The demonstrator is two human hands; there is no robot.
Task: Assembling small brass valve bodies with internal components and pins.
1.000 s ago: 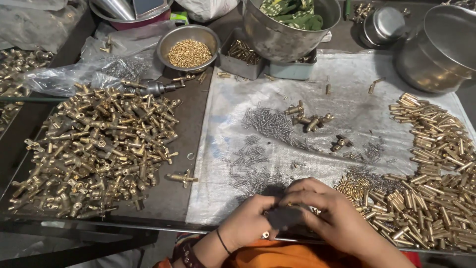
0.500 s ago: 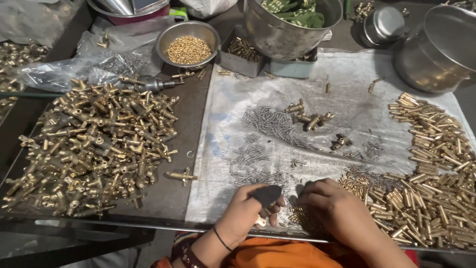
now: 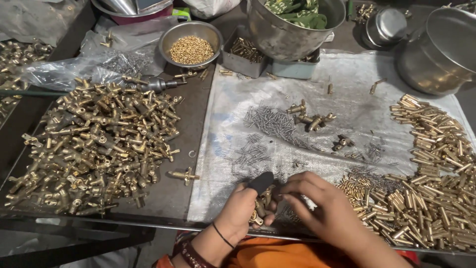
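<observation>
Left hand (image 3: 243, 211) clamped on brass fitting (image 3: 258, 211); right hand (image 3: 322, 211) fingertips pinched at its 3 o'clock, contents unclear.

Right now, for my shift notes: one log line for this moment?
left hand: holds brass fitting | right hand: at fitting | springs ahead

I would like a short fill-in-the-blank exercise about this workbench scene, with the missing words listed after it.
1. The left hand holds a brass fitting with a ____ cap on top.
2. The big heap of brass fittings lies to the person's ____.
3. The small steel bowl holds tiny ____-coloured parts.
4. The springs lie on a ____ sheet.

Missing words: black; left; gold; plastic
</observation>
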